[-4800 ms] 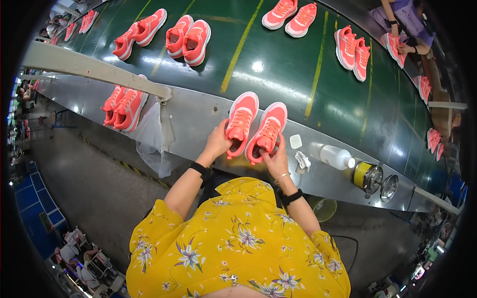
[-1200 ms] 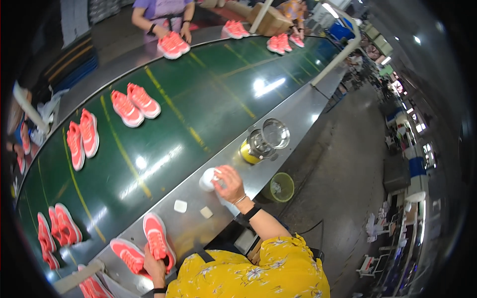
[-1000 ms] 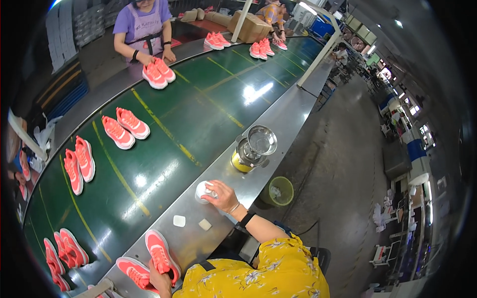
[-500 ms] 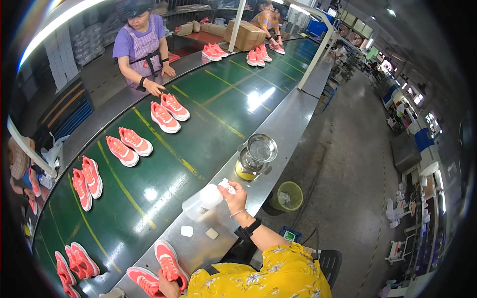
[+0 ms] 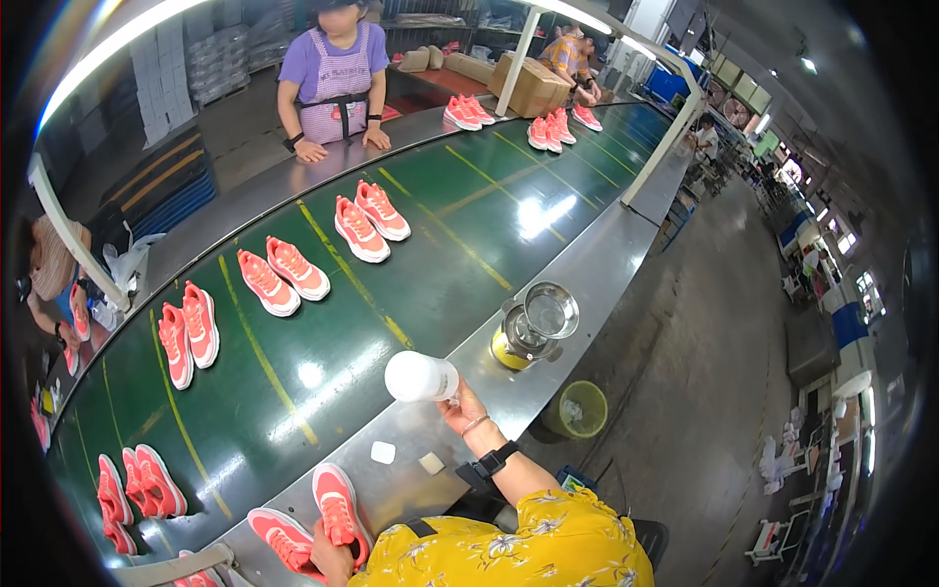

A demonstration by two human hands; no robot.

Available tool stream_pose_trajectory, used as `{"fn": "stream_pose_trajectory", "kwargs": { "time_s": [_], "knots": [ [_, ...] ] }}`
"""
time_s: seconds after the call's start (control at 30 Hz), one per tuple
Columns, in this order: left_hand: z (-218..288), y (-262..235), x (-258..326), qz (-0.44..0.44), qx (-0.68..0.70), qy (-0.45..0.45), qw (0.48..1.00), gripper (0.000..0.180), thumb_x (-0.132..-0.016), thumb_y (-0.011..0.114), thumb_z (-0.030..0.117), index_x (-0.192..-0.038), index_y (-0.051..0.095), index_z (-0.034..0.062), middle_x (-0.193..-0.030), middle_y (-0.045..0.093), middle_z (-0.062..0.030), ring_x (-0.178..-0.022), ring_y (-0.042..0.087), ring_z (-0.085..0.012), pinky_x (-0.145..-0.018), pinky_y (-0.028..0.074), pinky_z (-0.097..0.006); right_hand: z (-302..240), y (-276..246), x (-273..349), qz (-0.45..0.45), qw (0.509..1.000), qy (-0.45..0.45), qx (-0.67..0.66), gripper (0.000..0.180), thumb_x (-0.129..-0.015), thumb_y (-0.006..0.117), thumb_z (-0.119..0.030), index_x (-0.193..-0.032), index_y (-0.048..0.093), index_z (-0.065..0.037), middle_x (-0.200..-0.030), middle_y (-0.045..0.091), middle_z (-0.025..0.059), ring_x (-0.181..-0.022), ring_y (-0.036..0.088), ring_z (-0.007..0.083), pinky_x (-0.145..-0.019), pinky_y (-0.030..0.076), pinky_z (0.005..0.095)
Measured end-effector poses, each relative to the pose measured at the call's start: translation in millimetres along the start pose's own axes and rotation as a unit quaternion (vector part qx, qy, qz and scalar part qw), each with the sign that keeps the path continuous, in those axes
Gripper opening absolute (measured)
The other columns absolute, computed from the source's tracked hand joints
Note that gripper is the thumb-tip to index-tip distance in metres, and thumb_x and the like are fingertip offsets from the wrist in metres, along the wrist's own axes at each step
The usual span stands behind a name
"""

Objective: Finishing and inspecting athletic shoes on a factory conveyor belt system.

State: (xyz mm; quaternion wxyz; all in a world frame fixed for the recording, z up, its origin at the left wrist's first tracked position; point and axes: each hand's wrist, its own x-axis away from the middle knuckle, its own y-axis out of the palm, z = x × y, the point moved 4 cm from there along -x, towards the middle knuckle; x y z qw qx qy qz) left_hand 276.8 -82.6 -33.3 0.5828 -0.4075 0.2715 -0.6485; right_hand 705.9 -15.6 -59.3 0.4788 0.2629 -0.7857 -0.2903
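My right hand (image 5: 464, 407) is closed around the neck end of a translucent white plastic bottle (image 5: 419, 378), tilted above the metal ledge. A small bit of white shows at its fingers; I cannot make out whether it is cap or tissue. Lower left, my left hand (image 5: 335, 560) grips a coral sneaker (image 5: 338, 509) with a white sole near its opening. A second coral sneaker (image 5: 284, 540) lies beside it on the ledge. Between the hands lie a small white square (image 5: 382, 452) and a cream block (image 5: 431, 463). Beyond my right hand stands a yellow can (image 5: 509, 352) with a metal dish (image 5: 552, 310).
A curved green conveyor belt (image 5: 430, 284) carries several pairs of coral sneakers (image 5: 372, 223). Across it a person in purple (image 5: 335, 78) rests both hands on the far edge. A yellow-green bin (image 5: 577, 409) stands on the floor at right. A metal bar (image 5: 181, 565) crosses bottom left.
My right hand, earlier at the bottle with something white and crumpled in its fingers, now holds the bottle raised and tipped. My left hand stays on the sneaker. The person opposite drew an arm back from the shoes.
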Motion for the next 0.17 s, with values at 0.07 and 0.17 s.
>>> {"fn": "stream_pose_trajectory", "kwargs": {
  "time_s": [0.07,0.17],
  "knots": [
    [-4,5,-2,0.001,-0.002,-0.005,1.000,0.040,-0.087,0.065,0.021,-0.125,0.059,0.0086,-0.096,0.069,-0.0261,-0.092,0.065,-0.0481,-0.080,0.049,-0.055,1,1,-1,0.007,1.000,0.015,0.005,0.031,-0.091,0.076,-0.030,-0.115,0.067,-0.012,-0.111,0.070,0.0017,-0.104,0.068,0.0166,-0.081,0.061,0.0309],
    [-5,8,-2,-0.005,-0.004,-0.016,1.000,0.042,-0.087,0.066,0.024,-0.125,0.060,0.0073,-0.096,0.070,-0.0259,-0.091,0.065,-0.0473,-0.080,0.048,-0.055,-16,3,-3,-0.011,0.989,-0.054,0.140,0.028,-0.093,0.075,-0.028,-0.114,0.067,-0.012,-0.110,0.071,0.0017,-0.104,0.068,0.0164,-0.081,0.061,0.0305]
  ]
}}
